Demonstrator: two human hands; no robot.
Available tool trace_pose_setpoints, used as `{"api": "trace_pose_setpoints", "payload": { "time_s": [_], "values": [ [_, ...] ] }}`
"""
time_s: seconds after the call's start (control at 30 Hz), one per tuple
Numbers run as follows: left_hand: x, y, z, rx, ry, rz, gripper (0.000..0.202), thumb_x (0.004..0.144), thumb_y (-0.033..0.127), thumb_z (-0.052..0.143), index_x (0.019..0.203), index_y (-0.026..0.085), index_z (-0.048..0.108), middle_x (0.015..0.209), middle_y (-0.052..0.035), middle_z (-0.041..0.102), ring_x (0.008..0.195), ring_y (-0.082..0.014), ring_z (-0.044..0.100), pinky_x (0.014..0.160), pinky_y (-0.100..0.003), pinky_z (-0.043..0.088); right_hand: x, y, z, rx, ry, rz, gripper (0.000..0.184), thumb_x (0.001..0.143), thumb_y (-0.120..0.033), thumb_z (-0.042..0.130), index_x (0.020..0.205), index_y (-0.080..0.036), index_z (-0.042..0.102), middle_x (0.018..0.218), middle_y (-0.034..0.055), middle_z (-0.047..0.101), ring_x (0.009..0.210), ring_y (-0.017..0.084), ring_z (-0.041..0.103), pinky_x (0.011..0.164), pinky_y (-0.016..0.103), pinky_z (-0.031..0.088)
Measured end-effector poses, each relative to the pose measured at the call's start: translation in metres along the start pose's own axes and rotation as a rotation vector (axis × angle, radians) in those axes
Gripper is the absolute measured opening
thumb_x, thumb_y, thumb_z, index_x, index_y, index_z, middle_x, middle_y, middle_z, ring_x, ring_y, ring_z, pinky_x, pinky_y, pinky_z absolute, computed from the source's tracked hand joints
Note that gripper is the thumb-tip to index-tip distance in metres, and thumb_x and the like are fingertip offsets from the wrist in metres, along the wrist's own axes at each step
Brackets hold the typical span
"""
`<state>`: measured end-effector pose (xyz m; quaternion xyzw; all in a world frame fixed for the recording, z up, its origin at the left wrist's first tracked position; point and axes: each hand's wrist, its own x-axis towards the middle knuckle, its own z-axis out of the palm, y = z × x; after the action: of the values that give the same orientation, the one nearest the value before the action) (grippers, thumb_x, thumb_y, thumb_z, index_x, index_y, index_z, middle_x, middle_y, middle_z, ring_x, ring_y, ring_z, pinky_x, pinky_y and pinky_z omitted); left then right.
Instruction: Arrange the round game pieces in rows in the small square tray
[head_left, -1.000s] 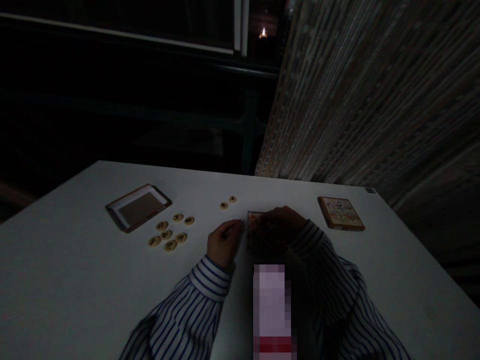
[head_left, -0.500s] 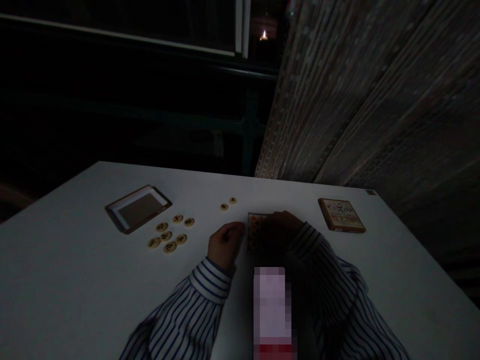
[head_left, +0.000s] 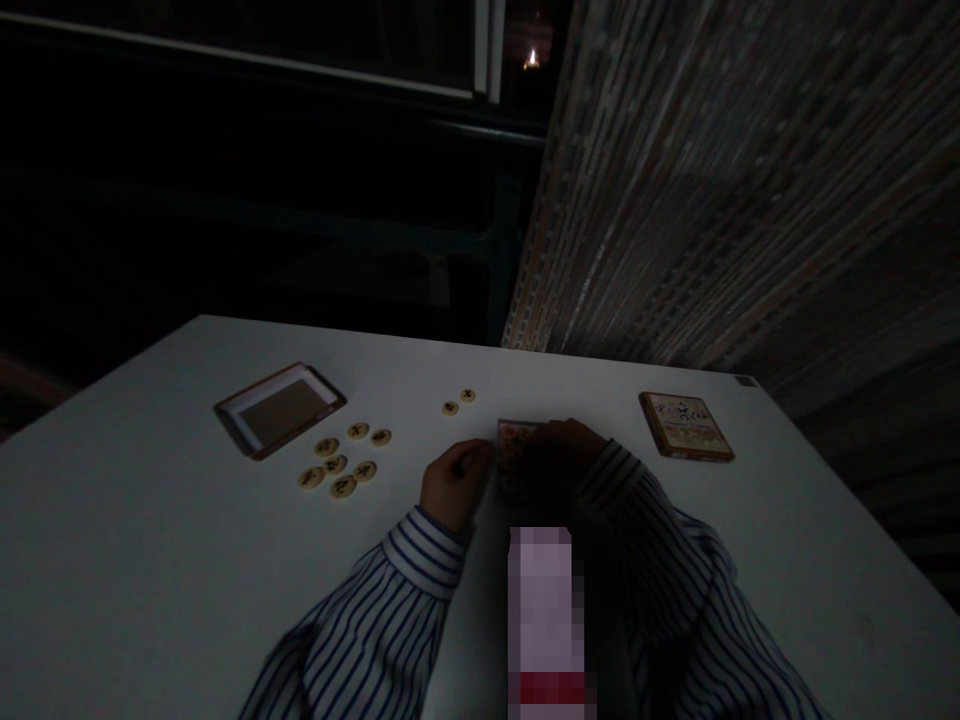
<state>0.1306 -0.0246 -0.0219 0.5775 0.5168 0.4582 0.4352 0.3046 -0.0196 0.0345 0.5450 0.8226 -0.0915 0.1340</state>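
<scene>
The scene is very dark. A small patterned board lies on the white table in front of me. My left hand rests at its left edge with the fingers curled; what they pinch, if anything, I cannot make out. My right hand lies over the board and covers most of it; its fingers are lost in shadow. Both sleeves are white with dark stripes.
Several round pale tokens lie in a group to the left, two more tokens just beyond the board. An open box tray sits far left, a box lid at the right. A brick wall rises behind.
My right hand has slid a little further over the board, hiding more of it. The left hand has barely moved; the view has shifted slightly.
</scene>
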Motion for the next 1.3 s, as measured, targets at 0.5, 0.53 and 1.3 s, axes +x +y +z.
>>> {"api": "trace_pose_setpoints", "payload": {
  "time_s": [0.5,0.53,1.3],
  "values": [
    [0.0009,-0.0019,0.0004,0.049,0.000,0.021,0.024,0.065,0.031,0.057,0.081,0.014,0.064,0.078,-0.0060,0.068,0.073,-0.0172,0.062,0.070,-0.029,0.050,-0.0021,0.0007,0.0007,0.027,-0.004,0.030,0.033,0.077,-0.043,0.043,0.091,-0.021,0.064,0.092,0.0079,0.064,0.085,0.020,0.059,0.067,0.027,0.042],
    [0.0009,-0.0020,0.0003,0.046,0.000,0.018,0.024,0.065,0.031,0.057,0.081,0.015,0.065,0.078,-0.0058,0.069,0.073,-0.0173,0.062,0.070,-0.030,0.050,-0.0024,0.0011,0.0008,0.031,-0.008,0.031,0.034,0.077,-0.044,0.044,0.091,-0.020,0.064,0.092,0.0081,0.064,0.086,0.020,0.059,0.067,0.027,0.042],
    [0.0008,-0.0073,0.0008,0.054,-0.012,0.055,0.025,0.066,0.033,0.056,0.082,0.016,0.065,0.078,-0.0053,0.068,0.073,-0.0168,0.062,0.070,-0.029,0.050,-0.0051,-0.0038,-0.0043,0.036,-0.045,-0.047,0.029,0.077,-0.038,0.044,0.092,-0.022,0.063,0.094,0.0056,0.064,0.084,0.019,0.059,0.066,0.025,0.043]
  ]
}}
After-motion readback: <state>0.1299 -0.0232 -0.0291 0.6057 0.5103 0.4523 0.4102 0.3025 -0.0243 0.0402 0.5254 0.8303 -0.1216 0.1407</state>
